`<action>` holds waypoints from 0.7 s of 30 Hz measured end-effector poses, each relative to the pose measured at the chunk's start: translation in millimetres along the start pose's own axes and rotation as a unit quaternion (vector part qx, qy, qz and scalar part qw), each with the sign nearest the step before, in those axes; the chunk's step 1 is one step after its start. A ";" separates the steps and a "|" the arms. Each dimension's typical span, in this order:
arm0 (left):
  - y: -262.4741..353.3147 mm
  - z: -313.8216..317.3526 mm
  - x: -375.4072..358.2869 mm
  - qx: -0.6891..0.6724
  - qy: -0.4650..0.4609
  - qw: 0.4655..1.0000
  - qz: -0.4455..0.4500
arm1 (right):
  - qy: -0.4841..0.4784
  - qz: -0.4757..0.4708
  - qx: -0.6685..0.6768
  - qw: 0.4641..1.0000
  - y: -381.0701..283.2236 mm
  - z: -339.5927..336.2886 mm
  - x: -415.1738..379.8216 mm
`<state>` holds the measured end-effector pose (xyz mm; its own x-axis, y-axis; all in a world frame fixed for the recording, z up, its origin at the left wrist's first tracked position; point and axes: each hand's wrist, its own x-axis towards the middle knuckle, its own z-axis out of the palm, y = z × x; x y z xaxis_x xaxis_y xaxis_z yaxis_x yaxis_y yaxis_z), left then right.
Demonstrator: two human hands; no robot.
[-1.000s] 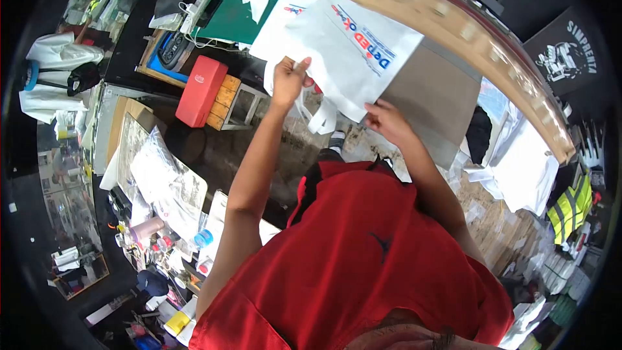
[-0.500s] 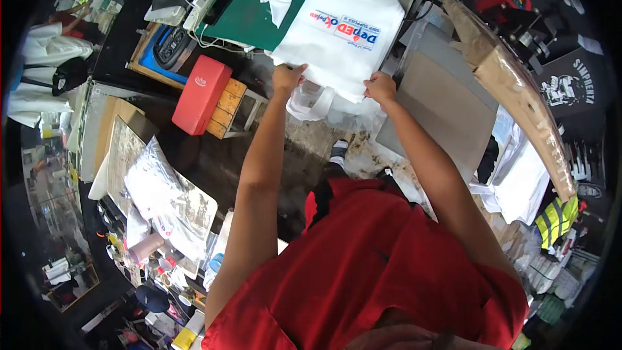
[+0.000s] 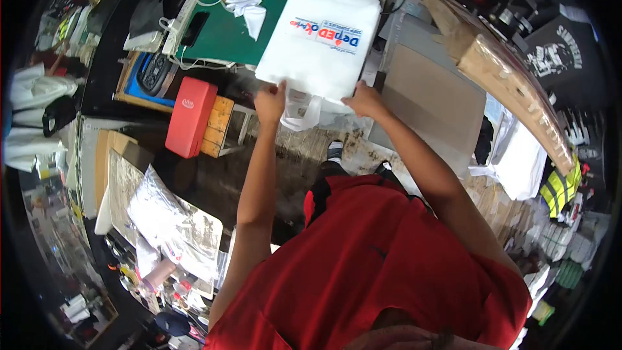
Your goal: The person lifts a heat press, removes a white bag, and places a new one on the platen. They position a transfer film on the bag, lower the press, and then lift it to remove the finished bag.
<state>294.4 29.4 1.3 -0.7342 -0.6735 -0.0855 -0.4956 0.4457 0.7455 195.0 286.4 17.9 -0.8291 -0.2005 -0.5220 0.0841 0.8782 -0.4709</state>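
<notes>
Both hands, left (image 3: 271,104) and right (image 3: 364,99), pinched on the white printed bag's (image 3: 321,39) near edge

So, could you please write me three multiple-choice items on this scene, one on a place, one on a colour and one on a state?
1. Where does the white bag lie?
A. On the floor by the red stool
B. On the work surface, beside the green mat
C. Hung on the wall

2. What colour is the padded top of the stool?
A. Red
B. Yellow
C. Black

3. How do the hands meet the bag?
A. Both hang clear of it
B. Only one touches it
C. The left hand and the right hand each hold its near edge

Answers: 1 B, the bag lies flat with its left edge next to the green mat. 2 A, the cushion is plainly red. 3 C, each hand sits at a near corner, the handles dangling between them.
</notes>
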 end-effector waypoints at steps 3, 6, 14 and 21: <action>-5.4 29.5 -7.5 0.106 -0.151 0.981 0.051 | 0.029 -0.204 -0.083 0.975 23.7 -0.3 -21.2; -62.0 75.5 13.5 0.137 -0.120 0.964 0.195 | -0.166 -0.135 0.080 0.973 21.4 -66.4 -85.5; -28.2 44.0 16.5 -0.025 -0.291 0.956 -0.033 | 0.153 -0.046 0.420 0.894 268.1 -179.9 -186.6; 50.9 51.8 -122.2 -0.039 -0.587 0.802 -0.103 | 0.523 0.197 0.131 0.819 562.2 -186.1 -186.7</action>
<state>334.8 165.0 15.5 -0.5941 0.3122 -0.7413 -0.6657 0.3266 0.6710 294.2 898.3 -17.0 -0.7178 0.6777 0.1596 0.4607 0.6342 -0.6209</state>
